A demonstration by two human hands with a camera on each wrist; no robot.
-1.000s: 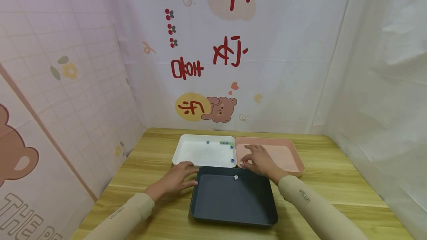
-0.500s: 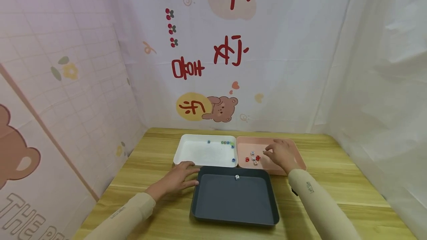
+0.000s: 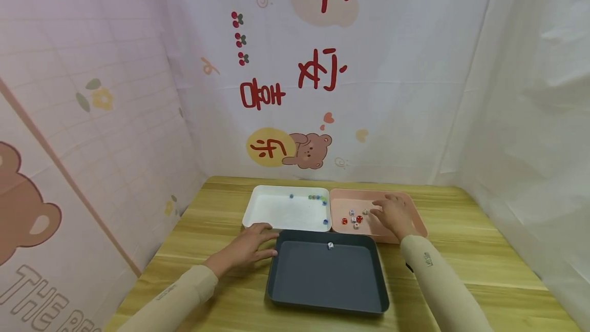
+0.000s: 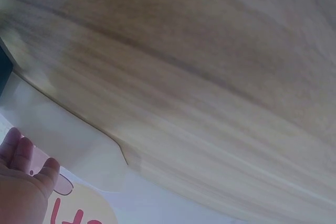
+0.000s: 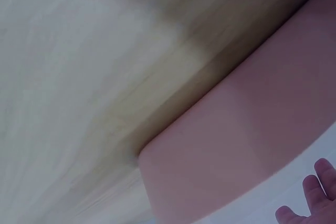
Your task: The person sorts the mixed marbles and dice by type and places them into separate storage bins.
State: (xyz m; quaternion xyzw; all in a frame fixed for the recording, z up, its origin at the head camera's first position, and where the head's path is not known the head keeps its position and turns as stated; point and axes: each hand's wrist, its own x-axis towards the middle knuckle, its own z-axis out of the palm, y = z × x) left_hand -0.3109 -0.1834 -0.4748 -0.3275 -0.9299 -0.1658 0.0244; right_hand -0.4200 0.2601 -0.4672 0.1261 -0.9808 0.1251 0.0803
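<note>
My left hand [image 3: 249,247] has its fingers loosely extended, with the tips right at the left rim of the dark grey tray [image 3: 328,283]. A single white die [image 3: 330,245] lies near that tray's far edge. Over the right part of the pink tray [image 3: 417,216] is my right hand [image 3: 393,214], its fingers relaxed and apart. Just left of its fingertips, a pale die [image 3: 365,211] sits in the tray. Further left are several more dice, among them a red die [image 3: 344,221] and a white die [image 3: 352,212]. The right wrist view shows the right fingers [image 5: 313,190] spread above the pink wall.
A white tray [image 3: 283,214] stands left of the pink one, with several small blue and green beads [image 3: 318,197] toward its right side. All three trays sit close together on a wooden table [image 3: 465,250]. A printed white curtain [image 3: 396,117] hangs behind.
My right hand moved from the pink tray's left side to its right, uncovering the dice. The pale die at its fingertips now lies apart from them. My left hand keeps its place.
</note>
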